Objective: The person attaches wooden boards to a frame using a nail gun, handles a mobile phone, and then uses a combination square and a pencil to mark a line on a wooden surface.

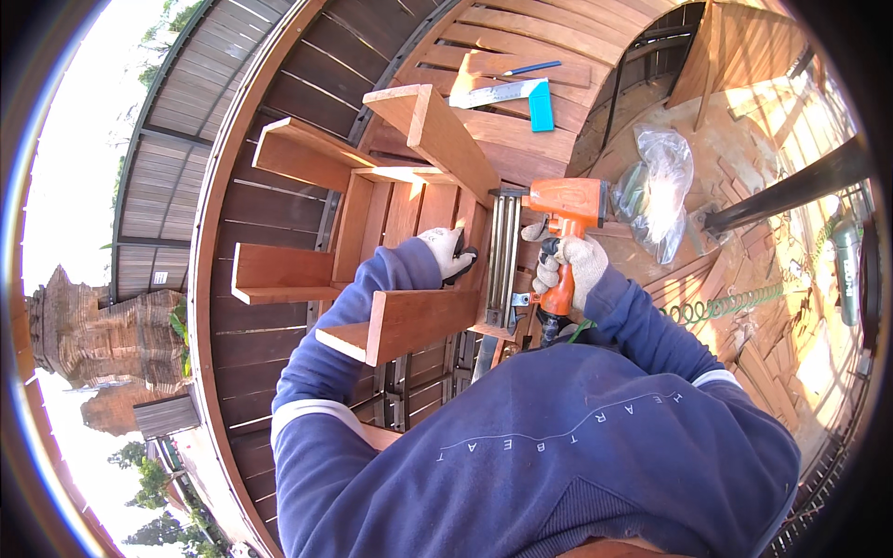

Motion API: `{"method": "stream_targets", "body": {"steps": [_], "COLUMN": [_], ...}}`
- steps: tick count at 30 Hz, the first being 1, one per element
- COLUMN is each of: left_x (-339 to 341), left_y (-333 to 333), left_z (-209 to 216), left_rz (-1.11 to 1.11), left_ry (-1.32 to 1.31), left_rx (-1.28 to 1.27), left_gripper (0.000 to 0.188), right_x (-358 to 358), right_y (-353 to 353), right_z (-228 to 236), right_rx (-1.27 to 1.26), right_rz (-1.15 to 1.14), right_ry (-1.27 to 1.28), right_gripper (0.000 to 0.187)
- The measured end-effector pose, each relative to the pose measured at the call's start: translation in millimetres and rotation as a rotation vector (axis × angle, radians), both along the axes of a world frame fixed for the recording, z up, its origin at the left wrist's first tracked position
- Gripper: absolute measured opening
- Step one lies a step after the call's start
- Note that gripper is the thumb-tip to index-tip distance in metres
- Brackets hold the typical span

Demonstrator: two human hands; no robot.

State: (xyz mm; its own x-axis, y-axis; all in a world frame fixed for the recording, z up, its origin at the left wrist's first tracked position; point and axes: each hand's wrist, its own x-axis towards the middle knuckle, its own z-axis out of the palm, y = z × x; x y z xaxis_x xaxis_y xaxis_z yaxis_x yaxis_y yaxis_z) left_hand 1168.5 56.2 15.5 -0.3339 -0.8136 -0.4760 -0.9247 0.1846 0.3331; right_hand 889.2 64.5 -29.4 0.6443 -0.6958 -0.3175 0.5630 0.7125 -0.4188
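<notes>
Fingers (pixel 545 275) of the gloved right hand (pixel 586 260) are wrapped around the handle of the orange nail gun (pixel 565 198). Those of the gloved left hand (pixel 441 249) rest inside the wooden frame (pixel 402 212), at its right-hand rail; whether they grip the rail or merely press on it cannot be told.

The frame, taken as landmark, has a slatted base, with four L-section legs standing up from it. What supports its near end is hidden. Left of the frame extends a dark slatted surface (pixel 268 221), bordered by a curved wooden rail (pixel 216 153). Beyond the frame curves a reddish slatted bench (pixel 586 30). Right of it, at a lower level, is a floor strewn with loose wood pieces (pixel 758 367). A wooden panel (pixel 744 58) stands far to the frame's right, and a dark pole (pixel 791 189) slants on the same side.

The nail gun is immediately right of the frame, its long magazine alongside the right-hand rail; contact cannot be confirmed. Further right of the frame are a clear plastic bag (pixel 664 191), a green cylinder (pixel 846 270) and a coiled green hose (pixel 726 305). Just beyond the frame, on the bench side, are a blue-handled square (pixel 541 106) and a blue pencil (pixel 532 68).
</notes>
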Motion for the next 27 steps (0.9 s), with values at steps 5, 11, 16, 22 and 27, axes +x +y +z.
{"method": "stream_targets", "body": {"steps": [5,11,16,22,27], "left_x": [1,-1,-1,-8,-4], "left_y": [0,-2,-3,-3,1], "left_z": [-3,-1,-1,-1,-9], "left_rz": [-0.011,0.024,0.034,0.116,0.082], "left_ry": [0.028,0.046,0.026,-0.001,0.012], "left_rx": [0.009,0.003,0.013,-0.024,-0.114], "left_gripper": [0.042,0.041,0.046,0.049,0.049], "right_x": [0,2,3,0,-2], "right_y": [1,-2,-1,1,1], "right_z": [10,7,5,-6,-1], "right_rx": [-0.029,-0.021,-0.041,-0.012,-0.018], "right_rz": [0.012,0.010,-0.022,0.013,0.028], "right_ry": [0.063,0.057,0.030,-0.056,0.002], "right_gripper": [0.038,0.040,0.046,0.045,0.037]}}
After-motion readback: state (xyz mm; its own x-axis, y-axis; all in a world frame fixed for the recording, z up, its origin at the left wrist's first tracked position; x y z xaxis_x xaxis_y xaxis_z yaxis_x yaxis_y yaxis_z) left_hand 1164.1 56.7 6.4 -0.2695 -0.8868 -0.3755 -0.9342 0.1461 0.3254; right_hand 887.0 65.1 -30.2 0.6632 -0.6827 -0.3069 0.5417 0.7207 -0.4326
